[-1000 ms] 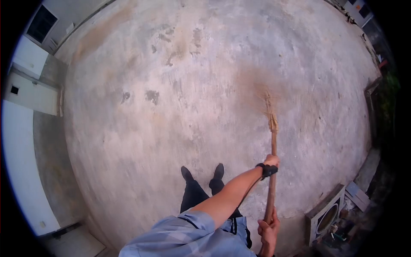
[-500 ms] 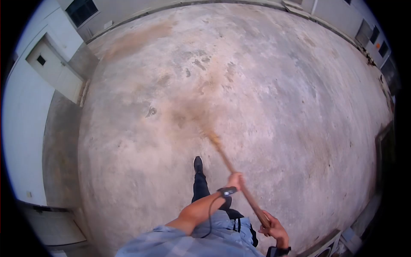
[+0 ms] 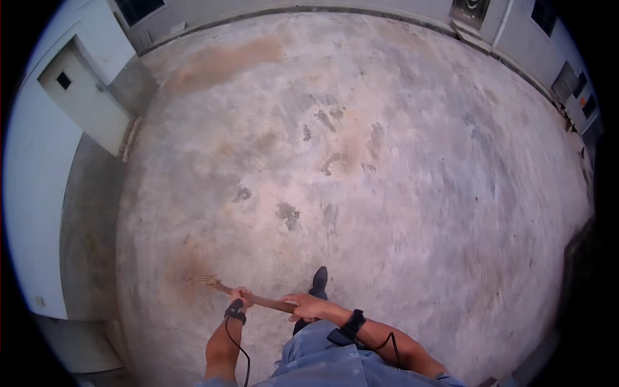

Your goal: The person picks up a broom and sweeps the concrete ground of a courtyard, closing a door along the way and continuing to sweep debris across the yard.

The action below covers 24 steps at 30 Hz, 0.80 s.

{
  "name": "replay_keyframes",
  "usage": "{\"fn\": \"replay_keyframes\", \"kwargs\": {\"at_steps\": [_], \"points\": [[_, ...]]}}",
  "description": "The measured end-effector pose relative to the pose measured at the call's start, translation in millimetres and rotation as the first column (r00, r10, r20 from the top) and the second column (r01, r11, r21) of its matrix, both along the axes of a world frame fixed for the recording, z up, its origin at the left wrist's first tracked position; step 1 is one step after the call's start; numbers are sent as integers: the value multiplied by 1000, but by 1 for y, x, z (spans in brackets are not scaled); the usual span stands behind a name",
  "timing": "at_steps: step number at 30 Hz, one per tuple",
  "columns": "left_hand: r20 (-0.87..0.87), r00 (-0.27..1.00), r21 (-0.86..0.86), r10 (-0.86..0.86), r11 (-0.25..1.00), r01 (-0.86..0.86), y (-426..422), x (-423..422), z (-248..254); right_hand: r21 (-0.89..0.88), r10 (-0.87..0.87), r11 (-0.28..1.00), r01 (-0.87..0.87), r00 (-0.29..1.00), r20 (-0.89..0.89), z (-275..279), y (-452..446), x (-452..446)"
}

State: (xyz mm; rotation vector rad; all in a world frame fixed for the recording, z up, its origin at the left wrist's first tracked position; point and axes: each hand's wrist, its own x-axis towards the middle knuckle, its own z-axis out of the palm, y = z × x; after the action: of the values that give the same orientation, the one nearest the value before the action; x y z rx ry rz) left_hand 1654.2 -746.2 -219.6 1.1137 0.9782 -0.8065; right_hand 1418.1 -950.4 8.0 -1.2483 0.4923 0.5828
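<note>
A broom [image 3: 264, 302] with a wooden stick handle slants across in front of my body, its straw bristle end [image 3: 205, 280] out to the left at floor level. My left hand [image 3: 242, 297] is wrapped round the handle near the bristles. Farther up, close to my waist, my right hand [image 3: 305, 306] grips the upper part of the stick. Reddish-brown dust [image 3: 190, 261] spreads over the concrete around the bristles. Both wrists wear dark straps with cables.
Rough concrete floor [image 3: 400, 193] stretches ahead, marked with dark worn patches. On the left stands a white wall with a door [image 3: 87, 97]. A brown dirt streak [image 3: 232, 61] lies toward the far wall. My shoe [image 3: 320, 280] is just beyond the handle.
The broom has swung from ahead of me to the left, and both hands have moved left with it. The dust beside the bristles now lies at the left. The view has shifted slightly.
</note>
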Motion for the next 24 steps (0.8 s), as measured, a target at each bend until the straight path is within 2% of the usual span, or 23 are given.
{"fn": "replay_keyframes", "kwargs": {"at_steps": [1, 2, 3, 4, 5, 6, 7, 8, 9, 10, 11, 12, 14, 15, 16, 17, 18, 19, 20, 22, 23, 24], "points": [[-36, 999, 1, -21, 1000, 21, -5, 10, -1, 51, 14, 999, -12, 999, -36, 3, -9, 15], [-73, 997, 7, -36, 999, 37, -6, 19, -4, 9, 9, 1000, -9, 1000, 2, 6, -17, 23], [-9, 980, -58, -200, 978, 199, -10, 21, -7, -16, -2, 1000, 1, 1000, -7, 6, -30, 27], [-98, 957, -122, -274, 958, 261, -25, 21, -5, -35, -14, 999, 13, 1000, -23, 4, -39, 24], [-78, 963, -153, -257, 958, 243, -38, 17, -24, 9, -78, 997, 78, 997, -24, -9, -45, 14], [-343, 923, -273, -172, 959, 77, -58, 20, -42, 43, -143, 989, 144, 989, -23, -22, -56, 3], [-156, 942, -250, -298, 934, 255, -86, 3, -56, 2, -194, 981, 195, 978, -77, 2, -75, -10], [-163, 951, -215, -261, 951, 224, -137, -25, -16, -45, -247, 969, 243, 961, -127, 25, -94, -26], [-140, 920, -228, -366, 916, 329, -168, -49, -26, -14, -391, 920, 391, 921, -7, 20, -100, -58], [-105, 891, -255, -441, 878, 405, -197, -82, -36, 32, -523, 852, 523, 846, 108, 14, -98, -95], [-78, 795, -168, -601, 794, 584, -231, -120, -27, -5, -617, 786, 618, 786, -36, 28, -97, -124], [-29, 809, -166, -588, 801, 576, -257, -165, -30, -55, -697, 713, 699, 697, -171, 49, -92, -153], [-169, 692, -16, -702, 704, 710, -293, -243, -40, -147, -800, 564, 812, 494, -341, 54, -55, -211], [-144, 699, -21, -700, 709, 705, -314, -282, -11, -213, -859, 460, 862, 370, -355, 51, -26, -224], [-90, 621, -71, -778, 627, 776, -330, -305, 30, -289, -903, 352, 890, 242, -354, 48, -5, -232], [-86, 377, -19, -922, 380, 925, -341, -338, 0, -267, -936, 208, 941, 111, -334, 48, 6, -232], [104, -45, -51, -994, -50, 997, -357, -358, -17, -239, -946, 56, 969, -25, -324, 48, 16, -227], [333, -400, 55, -854, -406, 912, -374, -378, -31, -278, -958, 45, 960, -38, -284, 47, 11, -220], [152, 52, -224, -987, 17, 974, -395, -377, 36, -279, -957, 22, 960, -61, -284, 53, 0, -211], [212, -139, -183, -967, -179, 967, -430, -430, 7, -304, -968, 12, 953, -65, -242, 72, -32, -211], [251, -149, -189, -956, -200, 961, -442, -444, 18, -285, -981, 22, 958, -34, -190, 72, -35, -221], [286, -177, -194, -942, -238, 952, -447, -457, 38, -275, -984, -16, 961, -64, -166, 73, -37, -230]]}}
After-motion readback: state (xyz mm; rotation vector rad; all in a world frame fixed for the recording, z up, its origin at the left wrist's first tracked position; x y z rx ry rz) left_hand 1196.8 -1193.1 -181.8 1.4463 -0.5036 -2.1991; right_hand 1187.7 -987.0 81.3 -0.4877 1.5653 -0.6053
